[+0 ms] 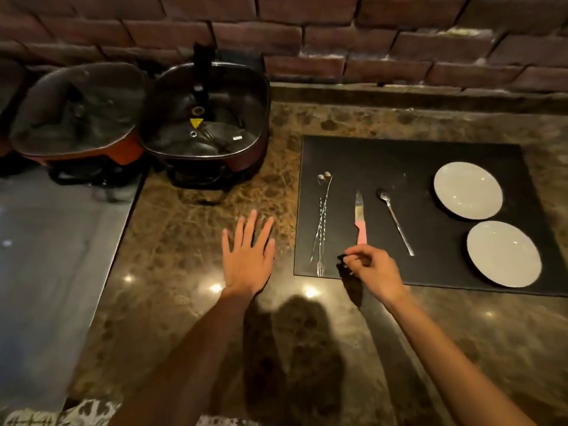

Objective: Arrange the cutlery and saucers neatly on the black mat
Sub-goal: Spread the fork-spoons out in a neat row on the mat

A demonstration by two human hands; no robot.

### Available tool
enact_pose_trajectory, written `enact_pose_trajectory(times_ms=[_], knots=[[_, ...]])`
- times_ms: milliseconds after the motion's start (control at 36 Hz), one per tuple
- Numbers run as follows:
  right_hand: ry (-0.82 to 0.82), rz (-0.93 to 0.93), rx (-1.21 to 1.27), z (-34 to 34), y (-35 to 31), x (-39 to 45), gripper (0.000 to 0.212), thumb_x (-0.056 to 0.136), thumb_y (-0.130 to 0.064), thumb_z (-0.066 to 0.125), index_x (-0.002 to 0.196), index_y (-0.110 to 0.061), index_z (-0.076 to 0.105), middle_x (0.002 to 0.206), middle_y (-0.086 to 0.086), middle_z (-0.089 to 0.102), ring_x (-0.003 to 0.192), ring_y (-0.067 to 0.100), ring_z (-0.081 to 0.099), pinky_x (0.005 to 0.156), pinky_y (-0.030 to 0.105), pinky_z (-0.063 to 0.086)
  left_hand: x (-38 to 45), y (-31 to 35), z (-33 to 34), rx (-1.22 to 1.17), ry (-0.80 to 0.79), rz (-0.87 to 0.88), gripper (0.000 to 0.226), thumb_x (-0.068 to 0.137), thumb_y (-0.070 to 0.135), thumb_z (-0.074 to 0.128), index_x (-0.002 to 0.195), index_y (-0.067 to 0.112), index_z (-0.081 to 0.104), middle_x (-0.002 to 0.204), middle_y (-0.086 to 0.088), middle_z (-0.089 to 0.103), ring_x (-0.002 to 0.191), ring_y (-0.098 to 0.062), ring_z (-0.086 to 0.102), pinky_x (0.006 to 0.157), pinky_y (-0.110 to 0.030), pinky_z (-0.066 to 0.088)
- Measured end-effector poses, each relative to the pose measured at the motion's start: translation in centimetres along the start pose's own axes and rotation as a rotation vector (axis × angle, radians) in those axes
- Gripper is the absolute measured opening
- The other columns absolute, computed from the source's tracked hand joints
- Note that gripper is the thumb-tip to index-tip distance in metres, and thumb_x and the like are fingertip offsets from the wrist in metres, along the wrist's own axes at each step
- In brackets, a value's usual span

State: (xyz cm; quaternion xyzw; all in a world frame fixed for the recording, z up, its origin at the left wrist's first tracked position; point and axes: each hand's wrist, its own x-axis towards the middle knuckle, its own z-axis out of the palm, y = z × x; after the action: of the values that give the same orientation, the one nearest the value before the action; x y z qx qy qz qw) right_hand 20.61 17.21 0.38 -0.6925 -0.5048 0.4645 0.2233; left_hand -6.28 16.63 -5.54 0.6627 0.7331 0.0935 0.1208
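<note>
Left of the black mat (408,158), two lidded pans (203,118); left hand (247,262) flat (empty), right hand (373,272) seemingly pinched empty.

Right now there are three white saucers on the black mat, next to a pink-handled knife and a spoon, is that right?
Not quite: the head view shows two white saucers, not three, one farther back and one nearer, on the right side of the black mat. The rest holds: the pink-handled knife and the spoon lie on the mat to their left.
</note>
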Motion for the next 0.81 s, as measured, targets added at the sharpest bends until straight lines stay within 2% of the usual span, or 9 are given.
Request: enact_pose_trajectory(times_ms=[139, 222, 333, 444, 528, 639, 667, 750, 806], knots=[[0.091, 0.036, 0.012, 1.8, -1.7, 2.1, 0.014, 0.087, -0.002, 0.067, 0.098, -0.005, 0.075, 0.083, 0.01, 0.074, 0.07, 0.012, 0.064, 0.076, 0.023, 0.054, 3.9, -1.8, 1.1, 0.007, -0.004, 0.043, 0.056, 0.105, 0.057, 0.014, 0.16, 0.047, 0.016, 0.173, 0.007, 0.012, 0.159, -0.023, 0.014, 0.127, -0.059, 0.007], [0.126, 0.046, -0.012, 2.3, -2.6, 3.7, 0.009, 0.087, -0.008, 0.07, 0.095, -0.009, 0.075, 0.073, 0.0, 0.069, 0.06, 0.003, 0.059, 0.064, 0.009, 0.049, 5.4, -2.1, 2.3, 0.031, 0.0, 0.069, 0.056, 0.105, 0.055, 0.02, 0.159, 0.044, 0.024, 0.172, 0.004, 0.019, 0.158, -0.025, 0.02, 0.125, -0.061, 0.013], [0.155, 0.054, -0.038, 2.9, -3.6, 6.1, 0.005, 0.087, -0.015, 0.071, 0.09, -0.017, 0.075, 0.073, -0.005, 0.07, 0.063, 0.004, 0.061, 0.071, 0.024, 0.053, 5.8, -2.7, 3.9, 0.07, -0.056, 0.063, 0.056, 0.104, 0.058, 0.012, 0.159, 0.05, 0.011, 0.173, 0.008, 0.006, 0.161, -0.019, 0.003, 0.126, -0.059, 0.002], [0.167, 0.024, -0.088, 3.5, -4.5, 8.1, 0.021, 0.087, -0.017, 0.07, 0.073, -0.032, 0.069, 0.068, -0.012, 0.069, 0.061, -0.003, 0.063, 0.071, 0.023, 0.055, 5.9, -2.7, 3.8, 0.086, 0.005, 0.097, 0.054, 0.106, 0.054, 0.024, 0.159, 0.044, 0.027, 0.171, 0.0, 0.023, 0.158, -0.027, 0.022, 0.123, -0.063, 0.016], [0.176, 0.044, -0.082, 4.1, -5.1, 9.4, 0.02, 0.089, -0.013, 0.066, 0.078, -0.03, 0.07, 0.071, -0.01, 0.069, 0.067, 0.003, 0.063, 0.072, 0.024, 0.055, 6.1, -2.8, 4.1, 0.073, -0.027, 0.096, 0.056, 0.104, 0.058, 0.01, 0.159, 0.049, 0.014, 0.173, 0.004, 0.012, 0.16, -0.026, 0.012, 0.125, -0.062, 0.009], [0.199, 0.051, -0.095, 5.0, -5.7, 10.9, 0.015, 0.09, -0.012, 0.065, 0.081, -0.023, 0.068, 0.071, -0.011, 0.067, 0.068, 0.004, 0.063, 0.061, 0.004, 0.046, 6.1, -2.9, 4.1, 0.07, -0.035, 0.085, 0.054, 0.106, 0.055, 0.008, 0.16, 0.048, 0.007, 0.173, 0.004, 0.011, 0.16, -0.026, 0.009, 0.125, -0.063, 0.01], [0.198, 0.066, -0.103, 5.2, -5.8, 11.3, 0.011, 0.089, -0.014, 0.067, 0.081, -0.021, 0.068, 0.073, -0.009, 0.068, 0.07, 0.006, 0.064, 0.063, 0.006, 0.047, 6.1, -2.9, 4.2, 0.071, -0.03, 0.085, 0.054, 0.106, 0.055, 0.009, 0.16, 0.048, 0.008, 0.173, 0.004, 0.012, 0.16, -0.026, 0.01, 0.124, -0.063, 0.011], [0.177, 0.108, -0.141, 5.6, -6.0, 12.2, 0.012, 0.089, -0.018, 0.068, 0.077, -0.017, 0.066, 0.084, 0.003, 0.075, 0.085, 0.017, 0.069, 0.08, 0.032, 0.056, 6.2, -2.9, 4.2, 0.083, -0.027, 0.089, 0.054, 0.107, 0.053, 0.011, 0.16, 0.047, 0.011, 0.171, 0.003, 0.015, 0.158, -0.026, 0.013, 0.124, -0.063, 0.013], [0.167, 0.094, -0.212, 5.7, -6.1, 12.7, 0.024, 0.09, -0.019, 0.068, 0.067, -0.02, 0.062, 0.08, 0.005, 0.073, 0.083, 0.021, 0.069, 0.081, 0.036, 0.055, 6.3, -2.9, 4.2, 0.1, -0.03, 0.093, 0.054, 0.107, 0.053, 0.012, 0.16, 0.046, 0.015, 0.171, 0.003, 0.018, 0.158, -0.026, 0.016, 0.123, -0.063, 0.015]])
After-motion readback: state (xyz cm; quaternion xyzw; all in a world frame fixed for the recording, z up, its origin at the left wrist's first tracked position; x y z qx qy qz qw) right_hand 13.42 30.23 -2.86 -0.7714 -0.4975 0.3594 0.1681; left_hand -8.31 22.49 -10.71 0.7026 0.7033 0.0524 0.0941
